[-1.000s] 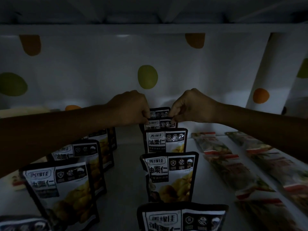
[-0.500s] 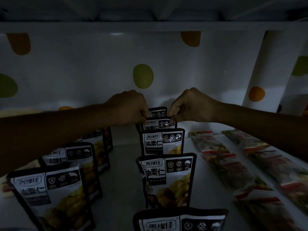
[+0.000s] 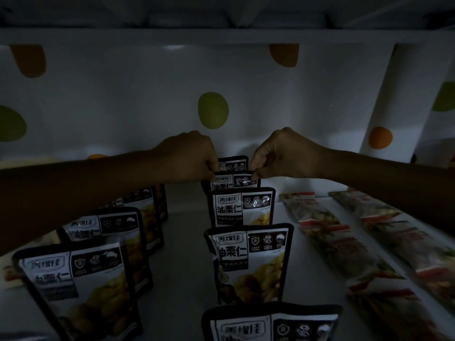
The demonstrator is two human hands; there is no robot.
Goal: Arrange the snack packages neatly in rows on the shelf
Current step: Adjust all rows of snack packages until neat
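Black-rimmed pouch: the pouch [image 3: 232, 184] stands between the two grips, second from the back of its row on the white shelf [image 3: 182, 267].
Left grip: the left grip [image 3: 187, 156] has its fingers curled and pinches the top left corner of the pouch.
Right grip: the right grip [image 3: 283, 153] pinches the top right corner, fingertips on the seal.
Beyond the grips: the rear pouch [image 3: 234, 163] stands upright close to the dotted back wall [image 3: 147, 107]. It is too dark to tell whether it touches the held one.
Nearer than the grips: the middle row [image 3: 248, 262] runs on toward the person, three more pouches facing front.
Left of the left grip: the left row [image 3: 81, 286] of the same pouches passes under the forearm.
Right of the right grip: flat packets [image 3: 327, 237] lie in two lines along the shelf.
Step in hand: probably squaring this pouch and seating it in its row.
Doing it well: hold both corners level so the face sits parallel to the pouch in front. Centre it on the row's line, match the gaps nearer by, and settle the base flat. Let go with both grips together, so the soft pouch neither twists nor tips backward.
Risk: the left forearm hangs close over the left row and could knock it on the way out.
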